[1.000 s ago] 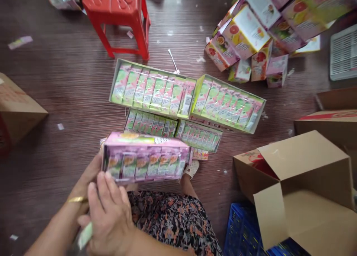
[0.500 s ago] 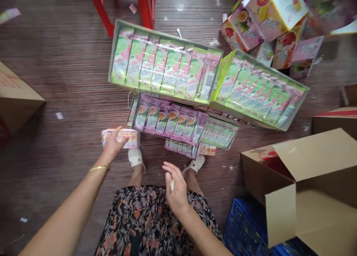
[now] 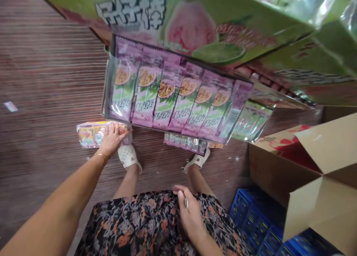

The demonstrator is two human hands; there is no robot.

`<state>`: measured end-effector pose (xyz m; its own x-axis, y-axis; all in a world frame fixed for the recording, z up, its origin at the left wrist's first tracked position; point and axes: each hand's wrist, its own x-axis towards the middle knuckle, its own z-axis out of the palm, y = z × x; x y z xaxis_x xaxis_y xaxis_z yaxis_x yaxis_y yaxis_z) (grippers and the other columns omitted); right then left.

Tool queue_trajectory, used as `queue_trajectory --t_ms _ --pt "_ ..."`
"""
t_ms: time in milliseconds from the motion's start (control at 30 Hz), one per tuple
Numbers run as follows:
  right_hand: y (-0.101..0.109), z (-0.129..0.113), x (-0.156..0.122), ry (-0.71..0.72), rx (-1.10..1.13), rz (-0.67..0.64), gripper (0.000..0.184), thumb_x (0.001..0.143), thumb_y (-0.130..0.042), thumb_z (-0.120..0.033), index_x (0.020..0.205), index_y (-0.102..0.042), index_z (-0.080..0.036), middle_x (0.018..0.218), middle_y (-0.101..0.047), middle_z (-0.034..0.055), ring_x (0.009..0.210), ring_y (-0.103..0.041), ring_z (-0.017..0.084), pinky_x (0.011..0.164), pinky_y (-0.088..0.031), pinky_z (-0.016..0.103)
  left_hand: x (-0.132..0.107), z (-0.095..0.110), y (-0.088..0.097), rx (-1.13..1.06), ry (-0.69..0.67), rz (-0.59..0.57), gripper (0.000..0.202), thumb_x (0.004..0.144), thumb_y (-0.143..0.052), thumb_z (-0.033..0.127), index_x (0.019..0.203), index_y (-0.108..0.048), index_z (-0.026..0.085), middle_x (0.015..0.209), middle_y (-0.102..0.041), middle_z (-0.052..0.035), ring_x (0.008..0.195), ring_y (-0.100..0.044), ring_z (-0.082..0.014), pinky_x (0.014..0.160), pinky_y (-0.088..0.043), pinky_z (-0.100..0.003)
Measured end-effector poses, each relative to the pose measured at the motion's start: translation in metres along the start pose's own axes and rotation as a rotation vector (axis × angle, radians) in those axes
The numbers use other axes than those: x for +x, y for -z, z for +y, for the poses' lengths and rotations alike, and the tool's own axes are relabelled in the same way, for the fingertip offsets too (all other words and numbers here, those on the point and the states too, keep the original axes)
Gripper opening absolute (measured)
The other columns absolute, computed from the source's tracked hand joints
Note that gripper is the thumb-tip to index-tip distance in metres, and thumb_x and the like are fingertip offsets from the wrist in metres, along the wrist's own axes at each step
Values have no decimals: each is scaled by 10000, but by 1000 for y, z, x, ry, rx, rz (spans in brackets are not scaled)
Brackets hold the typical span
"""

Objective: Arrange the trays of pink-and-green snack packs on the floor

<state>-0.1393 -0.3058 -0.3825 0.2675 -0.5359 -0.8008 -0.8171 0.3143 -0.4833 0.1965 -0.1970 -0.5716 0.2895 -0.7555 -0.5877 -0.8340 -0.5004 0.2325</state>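
Note:
My left hand (image 3: 111, 138) is on the right end of a clear-wrapped box of yellow and orange sachets (image 3: 90, 134), which lies on the floor by my left shoe. Its fingers curl over the box's top. My right hand (image 3: 191, 211) rests low in front of the skirt, fingers bent around a small pale object (image 3: 186, 202) whose kind does not show. Between and beyond the hands, a wrapped box of purple passion-fruit sachets (image 3: 170, 99) sits on the stack. Above it, a large green guava-and-lime box (image 3: 192, 27) fills the top of the view.
Another green box (image 3: 323, 68) adjoins the stack on the right. Smaller boxes of sachets (image 3: 252, 122) show under it. An open cardboard carton (image 3: 279, 163) stands at the right, beside a blue plastic crate (image 3: 251, 215). My two white clogs (image 3: 128, 157) are on the dark striped floor.
My view has come down and closer to the stack, so the boxes look larger. My left hand has lowered from above the yellow box onto it. My right hand has dropped closer to the skirt.

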Motion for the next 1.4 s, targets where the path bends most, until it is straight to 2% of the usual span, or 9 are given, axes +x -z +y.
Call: queue_trajectory --t_ms 200,433,567,667,867,1067,1167,1267,1400 --pt "13 -17 -5 -29 146 65 508 896 -383 -615 1024 -639 -196 1034 -697 105 930 -660 215 880 -505 367 -52 28 48 97 33 51 601 835 -528 218 1423 -416 270 1212 -421 -241 1171 -419 -436 874 -421 -589" --pt "49 -52 -1 30 358 220 541 874 -423 -616 1141 -593 -177 1207 -630 141 958 -660 229 911 -495 436 -155 142 228 140 -188 267 725 706 -628 126 1338 -481 450 1324 -368 -163 1196 -433 -421 859 -446 -559" --pt "69 -114 23 193 557 231 553 886 -458 -551 1357 -480 -262 1455 -451 61 1303 -451 216 1094 -380 442 -131 209 319 151 -371 359 823 736 -572 71 1387 -353 525 1398 -346 -76 1289 -373 -365 971 -421 -538" --pt "76 -170 47 212 751 229 561 889 -445 -568 1334 -515 -234 1430 -485 40 1338 -401 187 1150 -303 386 -90 240 351 123 -447 369 758 787 -508 59 1405 -358 470 1427 -317 -64 1345 -298 -357 1024 -396 -560" --pt "66 -214 71 141 988 121 551 846 -460 -649 1066 -654 -182 1083 -695 61 1021 -615 217 931 -491 362 -43 243 351 205 -480 356 725 790 -321 41 1371 -423 463 1506 -211 -48 1360 -265 -446 952 -412 -658" --pt "71 -205 75 267 975 -25 441 916 -419 -525 1155 -638 -226 1224 -649 29 1133 -573 192 1018 -430 364 -42 240 353 176 -487 424 544 877 -276 269 1383 -449 370 1592 -64 13 1402 -210 -431 1091 -151 -720" --pt "86 -180 78 284 953 108 370 909 -439 -466 1088 -655 -224 1168 -672 36 1097 -591 172 1003 -440 341 -63 257 340 147 -395 540 545 898 -446 316 1432 -362 383 1589 -89 2 1415 -197 -399 1127 -166 -673" --pt "104 -122 92 117 935 477 302 876 -452 -447 879 -630 -202 936 -702 55 893 -647 179 866 -508 338 -81 276 290 -19 -419 628 698 795 -660 203 1401 -382 410 1382 -458 -53 1216 -488 -316 1050 -376 -560" --pt "126 -19 132 -227 848 635 260 861 -397 -343 869 -585 -164 877 -681 74 757 -647 172 738 -518 323 -50 270 170 -326 -212 168 323 867 -512 283 1173 -596 226 1111 -614 -95 1054 -572 -275 919 -487 -451"
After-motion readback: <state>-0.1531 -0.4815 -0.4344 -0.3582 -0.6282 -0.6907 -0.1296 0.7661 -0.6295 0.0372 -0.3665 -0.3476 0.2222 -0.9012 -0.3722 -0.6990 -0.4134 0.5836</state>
